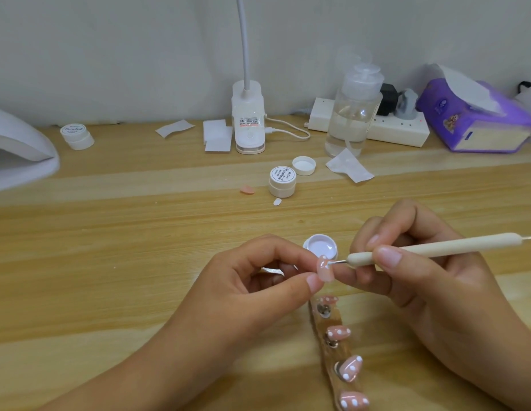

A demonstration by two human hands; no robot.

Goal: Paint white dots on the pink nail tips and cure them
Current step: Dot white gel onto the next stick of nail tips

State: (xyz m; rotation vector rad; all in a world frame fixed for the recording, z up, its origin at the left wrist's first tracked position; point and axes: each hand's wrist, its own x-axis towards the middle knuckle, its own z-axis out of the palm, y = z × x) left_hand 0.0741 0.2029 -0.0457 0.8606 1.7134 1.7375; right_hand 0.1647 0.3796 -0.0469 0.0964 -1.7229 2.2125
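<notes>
My left hand (258, 274) pinches a pink nail tip (324, 269) between thumb and fingers, just above the table. My right hand (418, 262) grips a cream dotting pen (430, 247); its metal point touches the upper part of that tip, where white paint shows. An open pot of white gel (321, 246) stands right behind the tip. Below the hands lies a wooden holder strip (329, 354) carrying several pink tips with white dots (339, 333). A white curing lamp (18, 149) sits at the far left edge.
A closed white jar (282, 181), a loose lid (304, 165), a loose pink tip (247, 189) and a small white tip (277, 202) lie mid-table. Behind are a clip lamp (248, 126), clear pump bottle (352, 111), power strip (400, 129), purple tissue pack (475, 114), stacked jars (77, 136) and wipes (217, 137).
</notes>
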